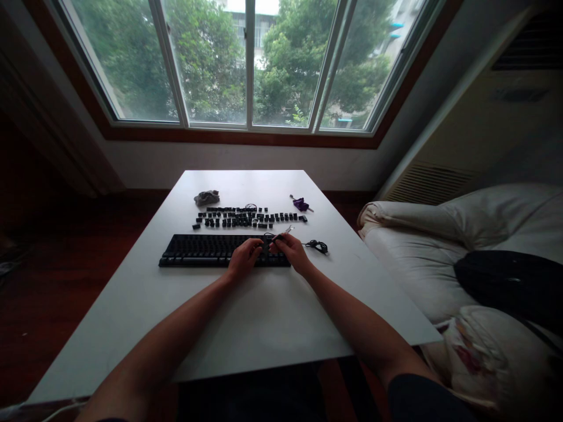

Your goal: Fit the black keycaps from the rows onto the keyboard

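Observation:
A black keyboard (197, 249) lies across the white table in front of me. My left hand (246, 255) rests over its right half, fingers loosely bent and a little apart, with nothing visible in them. Over the keyboard's right end, my right hand (290, 249) is closed on a small tool with a dark handle and thin wire loops, which looks like a keycap puller (289, 229). Fingers partly hide its handle. Beyond the keyboard, loose black keycaps (237, 220) lie in several uneven rows.
A crumpled grey cloth (206, 197) lies at the far left of the white table (237, 334). Toward the far right is a purple brush-like item (301, 204). A coiled black cable (317, 246) sits right of the keyboard. A pale sofa (409, 252) with a black bag (512, 284) stands at right.

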`<state>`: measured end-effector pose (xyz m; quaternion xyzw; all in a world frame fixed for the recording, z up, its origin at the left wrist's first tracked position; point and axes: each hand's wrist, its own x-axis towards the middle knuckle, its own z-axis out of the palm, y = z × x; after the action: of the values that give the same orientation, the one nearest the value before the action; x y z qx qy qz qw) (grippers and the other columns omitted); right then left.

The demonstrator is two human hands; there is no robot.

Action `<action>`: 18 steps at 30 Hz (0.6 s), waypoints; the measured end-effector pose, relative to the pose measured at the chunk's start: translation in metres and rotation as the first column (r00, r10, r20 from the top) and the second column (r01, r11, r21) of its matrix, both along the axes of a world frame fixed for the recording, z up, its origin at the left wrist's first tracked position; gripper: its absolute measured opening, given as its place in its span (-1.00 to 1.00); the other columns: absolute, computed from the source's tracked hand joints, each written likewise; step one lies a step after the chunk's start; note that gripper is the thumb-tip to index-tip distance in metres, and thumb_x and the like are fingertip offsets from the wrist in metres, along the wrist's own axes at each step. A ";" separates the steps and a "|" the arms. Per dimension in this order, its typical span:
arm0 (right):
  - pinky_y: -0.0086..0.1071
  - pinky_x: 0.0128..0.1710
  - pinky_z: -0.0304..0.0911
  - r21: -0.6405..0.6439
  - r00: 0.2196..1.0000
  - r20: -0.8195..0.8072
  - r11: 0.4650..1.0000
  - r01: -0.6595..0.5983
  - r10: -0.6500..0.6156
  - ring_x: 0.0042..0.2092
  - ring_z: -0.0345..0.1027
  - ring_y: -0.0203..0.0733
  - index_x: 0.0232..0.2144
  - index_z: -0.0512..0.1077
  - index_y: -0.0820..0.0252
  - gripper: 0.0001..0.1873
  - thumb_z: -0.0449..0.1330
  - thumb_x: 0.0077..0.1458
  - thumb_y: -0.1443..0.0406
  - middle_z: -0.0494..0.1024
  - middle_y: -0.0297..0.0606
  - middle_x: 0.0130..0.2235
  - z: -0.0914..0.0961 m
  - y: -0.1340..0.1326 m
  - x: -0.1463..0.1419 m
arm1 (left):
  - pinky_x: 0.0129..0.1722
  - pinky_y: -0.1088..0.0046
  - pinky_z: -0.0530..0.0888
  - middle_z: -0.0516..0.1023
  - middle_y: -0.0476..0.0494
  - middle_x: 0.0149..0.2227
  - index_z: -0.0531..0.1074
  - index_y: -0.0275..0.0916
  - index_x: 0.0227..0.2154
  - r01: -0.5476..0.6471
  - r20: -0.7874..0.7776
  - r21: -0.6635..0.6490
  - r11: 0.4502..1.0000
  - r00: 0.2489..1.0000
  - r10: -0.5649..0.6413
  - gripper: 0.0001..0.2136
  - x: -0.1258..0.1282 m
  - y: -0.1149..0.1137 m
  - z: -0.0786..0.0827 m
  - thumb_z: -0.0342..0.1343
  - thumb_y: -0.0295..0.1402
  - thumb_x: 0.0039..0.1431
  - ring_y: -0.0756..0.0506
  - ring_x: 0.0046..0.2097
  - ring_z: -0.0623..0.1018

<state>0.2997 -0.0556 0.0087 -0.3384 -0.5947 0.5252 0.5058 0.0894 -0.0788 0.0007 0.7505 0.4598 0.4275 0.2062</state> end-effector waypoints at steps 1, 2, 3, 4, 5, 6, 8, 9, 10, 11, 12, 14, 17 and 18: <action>-0.24 -0.24 0.45 0.021 1.000 0.015 1.000 0.009 -0.009 -0.33 0.51 -0.16 -0.20 0.43 0.13 -0.67 0.26 0.13 0.04 0.59 -0.28 -0.35 0.001 0.000 0.001 | -0.18 0.43 0.44 0.59 -0.10 -0.11 0.45 -0.16 -0.03 -0.007 0.013 0.004 1.000 1.000 0.007 -0.77 0.000 0.000 -0.001 0.01 -0.27 0.35 -0.06 -0.21 0.55; -0.26 -0.25 0.42 0.049 0.999 0.030 0.998 0.025 -0.027 -0.35 0.48 -0.19 -0.20 0.43 0.13 -0.71 0.23 0.17 0.06 0.57 -0.31 -0.38 0.001 0.000 0.001 | -0.18 0.43 0.44 0.58 -0.10 -0.11 0.45 -0.16 -0.03 -0.011 0.022 0.010 1.000 1.000 0.010 -0.78 0.000 0.001 -0.002 0.01 -0.29 0.35 -0.06 -0.22 0.54; -0.29 -0.26 0.40 0.079 0.998 0.045 0.996 0.047 -0.050 -0.37 0.45 -0.21 -0.19 0.42 0.12 -0.74 0.20 0.20 0.09 0.54 -0.33 -0.40 0.002 0.000 0.002 | -0.18 0.43 0.44 0.58 -0.10 -0.10 0.45 -0.15 -0.02 -0.010 0.026 0.018 1.000 1.000 0.010 -0.78 0.001 0.002 -0.003 0.02 -0.31 0.34 -0.05 -0.22 0.54; -0.30 -0.26 0.38 0.106 0.995 0.059 0.992 0.072 -0.078 -0.38 0.43 -0.23 -0.20 0.41 0.12 -0.78 0.17 0.22 0.11 0.52 -0.36 -0.43 0.002 0.001 0.003 | -0.18 0.43 0.44 0.57 -0.10 -0.09 0.44 -0.14 -0.02 -0.008 0.027 0.025 1.000 1.000 0.008 -0.78 0.001 0.002 -0.004 0.04 -0.33 0.32 -0.05 -0.22 0.54; -0.31 -0.25 0.36 0.127 0.992 0.070 0.987 0.096 -0.105 -0.38 0.41 -0.24 -0.21 0.40 0.12 -0.80 0.13 0.24 0.13 0.50 -0.37 -0.44 0.002 0.002 0.003 | -0.18 0.43 0.44 0.56 -0.09 -0.08 0.43 -0.13 -0.01 -0.008 0.029 0.031 0.999 1.000 0.007 -0.77 0.001 0.003 -0.005 0.05 -0.35 0.30 -0.05 -0.23 0.54; -0.31 -0.25 0.35 0.142 0.988 0.080 0.983 0.116 -0.128 -0.39 0.40 -0.24 -0.23 0.38 0.11 -0.82 0.11 0.25 0.15 0.50 -0.38 -0.44 0.002 0.002 0.003 | -0.18 0.42 0.45 0.56 -0.09 -0.08 0.42 -0.12 0.01 -0.013 0.031 0.033 0.999 0.999 0.012 -0.75 0.002 0.003 -0.006 0.08 -0.37 0.28 -0.05 -0.23 0.54; -0.31 -0.25 0.34 0.157 0.984 0.102 0.979 0.130 -0.147 -0.37 0.40 -0.23 -0.26 0.35 0.11 -0.84 0.06 0.25 0.17 0.51 -0.35 -0.40 0.001 0.003 0.003 | -0.19 0.41 0.46 0.56 -0.07 -0.11 0.38 -0.11 0.03 -0.039 0.044 0.029 0.999 0.998 0.038 -0.69 0.002 0.003 -0.007 0.12 -0.39 0.23 -0.05 -0.25 0.54; -0.30 -0.25 0.34 0.162 0.982 0.118 0.979 0.125 -0.145 -0.35 0.41 -0.22 -0.27 0.33 0.10 -0.85 0.05 0.25 0.17 0.53 -0.34 -0.36 0.001 0.002 0.002 | -0.19 0.41 0.46 0.56 -0.06 -0.14 0.37 -0.12 0.03 -0.055 0.048 0.025 0.998 0.997 0.053 -0.68 0.003 0.003 -0.007 0.14 -0.39 0.21 -0.05 -0.26 0.54; -0.30 -0.25 0.34 0.170 0.980 0.139 0.979 0.115 -0.139 -0.34 0.41 -0.22 -0.27 0.31 0.10 -0.86 0.03 0.25 0.18 0.54 -0.33 -0.34 0.001 0.002 0.001 | -0.19 0.40 0.46 0.56 -0.05 -0.17 0.37 -0.13 0.01 -0.066 0.048 0.025 0.998 0.997 0.065 -0.69 0.003 0.003 -0.007 0.16 -0.40 0.19 -0.05 -0.27 0.54; -0.31 -0.24 0.33 0.179 0.977 0.168 0.979 0.102 -0.132 -0.34 0.41 -0.22 -0.26 0.30 0.10 -0.87 0.02 0.24 0.19 0.54 -0.34 -0.34 0.001 0.001 0.001 | -0.19 0.40 0.46 0.56 -0.05 -0.19 0.38 -0.14 -0.03 -0.070 0.043 0.029 0.997 0.997 0.068 -0.71 0.003 0.003 -0.006 0.17 -0.40 0.18 -0.05 -0.27 0.54; -0.31 -0.24 0.32 0.191 0.971 0.204 0.978 0.088 -0.127 -0.35 0.40 -0.23 -0.25 0.30 0.09 -0.88 0.01 0.24 0.21 0.53 -0.35 -0.36 0.001 -0.001 0.000 | -0.18 0.39 0.46 0.56 -0.04 -0.21 0.40 -0.15 -0.07 -0.066 0.036 0.039 0.997 0.997 0.064 -0.75 0.003 0.003 -0.006 0.17 -0.41 0.18 -0.05 -0.26 0.54; -0.34 -0.25 0.29 0.218 0.949 0.287 0.974 0.066 -0.129 -0.38 0.36 -0.24 -0.21 0.31 0.09 -0.88 0.01 0.21 0.25 0.49 -0.40 -0.42 0.002 -0.003 0.000 | -0.17 0.40 0.46 0.55 -0.05 -0.20 0.43 -0.16 -0.13 -0.042 0.020 0.068 0.997 0.999 0.041 -0.81 0.003 0.002 -0.004 0.16 -0.43 0.18 -0.04 -0.26 0.54; -0.38 -0.33 0.21 0.277 0.903 0.396 0.959 0.056 -0.167 -0.42 0.28 -0.26 -0.22 0.35 0.11 -0.85 0.04 0.14 0.30 0.44 -0.41 -0.44 0.004 -0.006 -0.001 | -0.18 0.42 0.47 0.53 -0.07 -0.16 0.46 -0.15 -0.13 -0.005 -0.005 0.096 0.995 1.000 0.005 -0.82 0.003 0.001 -0.001 0.13 -0.44 0.21 -0.03 -0.25 0.54; -0.40 -0.36 0.18 0.294 0.886 0.427 0.954 0.051 -0.179 -0.43 0.24 -0.27 -0.24 0.37 0.11 -0.86 0.06 0.13 0.30 0.42 -0.40 -0.44 0.005 -0.006 -0.001 | -0.19 0.43 0.47 0.53 -0.08 -0.15 0.47 -0.15 -0.12 0.002 -0.013 0.098 0.995 1.000 -0.001 -0.81 0.002 0.001 -0.001 0.13 -0.44 0.21 -0.03 -0.25 0.54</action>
<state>0.2990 -0.0618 0.0134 -0.4121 -0.7410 0.3138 0.4273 0.0919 -0.0779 -0.0001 0.7628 0.4391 0.4444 0.1667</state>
